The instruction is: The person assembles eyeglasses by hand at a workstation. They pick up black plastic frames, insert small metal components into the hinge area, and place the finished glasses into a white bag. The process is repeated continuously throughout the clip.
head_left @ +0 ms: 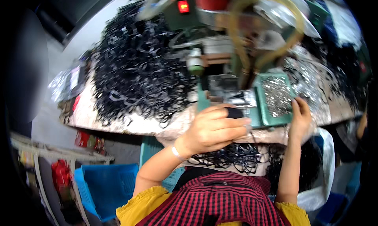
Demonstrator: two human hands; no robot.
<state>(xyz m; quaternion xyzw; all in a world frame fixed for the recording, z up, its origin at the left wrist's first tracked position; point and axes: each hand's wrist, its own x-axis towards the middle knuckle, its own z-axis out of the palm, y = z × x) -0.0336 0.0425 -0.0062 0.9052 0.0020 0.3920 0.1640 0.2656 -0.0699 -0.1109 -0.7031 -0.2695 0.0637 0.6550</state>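
Black part [235, 112], small and rounded, sits pinched in the person's left hand [212, 129], fingers curled closed around it just in front of a green bench machine [220, 49]. That hand wears a pale wristband [176, 152]. The right hand [301, 116] reaches up to a green tray [260, 108] of small silvery metal pieces [277, 94], fingertips bent at its right edge; whether it grips anything cannot be told. A big heap of black rings [136, 68] covers the workbench [118, 121] to the left. More black rings [232, 157] lie in the person's lap. A blue crate [106, 184] stands on the floor at lower left.
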